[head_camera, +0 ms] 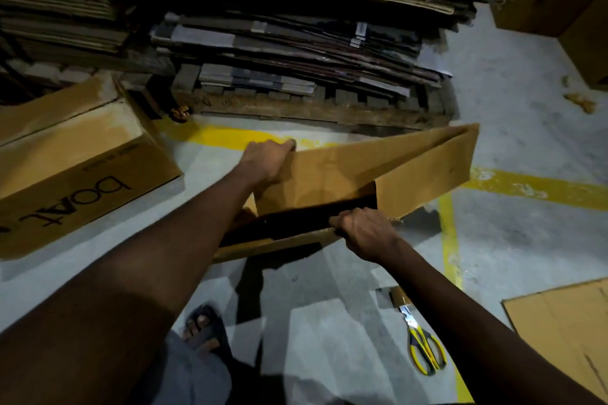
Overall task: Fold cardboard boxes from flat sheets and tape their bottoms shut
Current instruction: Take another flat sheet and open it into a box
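Dim indoor light, hard shadows on floor, wide-angle bending at edges

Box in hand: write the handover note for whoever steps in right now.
Left hand: grip on the far top edge of the box.
Right hand: grip on the near edge; the box is half opened, held above the floor.
Scissors lie on the floor to the right, tape just beyond them.
Done: sheet picked up, opening begun.
Left: square it, fold bottom flaps, tape.

A pale grey concrete floor carries worn yellow painted lines. At the far side, a dark wooden pallet bears tall stacks of flattened cardboard sheets. The light is dim.
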The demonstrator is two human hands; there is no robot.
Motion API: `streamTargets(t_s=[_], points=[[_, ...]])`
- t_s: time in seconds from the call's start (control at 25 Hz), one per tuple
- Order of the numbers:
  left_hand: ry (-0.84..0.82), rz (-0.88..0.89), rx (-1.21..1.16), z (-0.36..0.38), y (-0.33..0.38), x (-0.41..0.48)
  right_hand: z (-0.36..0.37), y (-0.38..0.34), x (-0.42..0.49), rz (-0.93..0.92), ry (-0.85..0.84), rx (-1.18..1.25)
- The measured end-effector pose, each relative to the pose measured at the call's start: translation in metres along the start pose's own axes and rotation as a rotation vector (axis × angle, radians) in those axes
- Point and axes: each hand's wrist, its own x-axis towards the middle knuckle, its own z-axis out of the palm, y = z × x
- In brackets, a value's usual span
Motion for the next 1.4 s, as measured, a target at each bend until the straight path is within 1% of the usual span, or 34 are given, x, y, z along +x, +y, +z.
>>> streamTargets(t_s=[0.08, 0.16, 0.24, 0.32, 0.44, 0.6, 0.76, 0.88, 1.0, 1.08, 1.24, 1.32, 1.4], points=[[-0.061, 0.136, -0.055, 0.007, 0.035, -0.003, 0.001, -0.001, -0.002, -0.038, 0.062, -0.022], [-0.079, 0.226, -0.096, 0.016, 0.067, -0.007, 0.001, -0.004, -0.003, -0.088, 0.086, -0.034], [-0.109, 0.255, -0.130, 0.026, 0.084, -0.012, 0.003, -0.004, -0.001, -0.110, 0.095, -0.009], [-0.122, 0.249, -0.163, 0.031, 0.086, -0.015, 0.007, -0.009, 0.002, -0.098, 0.081, -0.037], [-0.051, 0.253, -0.180, 0.024, 0.081, -0.015, 0.008, -0.022, 0.006, -0.080, 0.062, -0.001], [0.093, 0.183, -0.116, 0.001, 0.070, -0.004, -0.009, -0.032, 0.006, -0.035, 0.060, 0.019], [0.197, 0.139, -0.035, -0.015, 0.057, 0.011, -0.014, -0.021, -0.003, 0.026, -0.023, 0.013], [0.211, 0.058, 0.003, -0.016, 0.035, 0.018, -0.010, -0.004, -0.013, 0.087, -0.046, 0.007], [0.218, -0.034, 0.024, -0.006, 0.014, 0.023, -0.009, 0.000, -0.017, 0.079, -0.063, 0.010], [0.226, -0.028, 0.018, -0.006, 0.019, 0.027, -0.012, -0.004, -0.013, 0.040, -0.058, -0.011], [0.263, 0.090, 0.000, -0.007, 0.054, 0.035, -0.006, -0.017, -0.007, -0.038, -0.046, -0.022], [0.271, 0.059, -0.035, -0.006, 0.053, 0.037, -0.006, -0.015, -0.009, -0.026, -0.052, -0.018], [0.260, -0.017, -0.033, -0.004, 0.034, 0.039, -0.010, -0.005, -0.016, 0.019, -0.075, 0.001]])
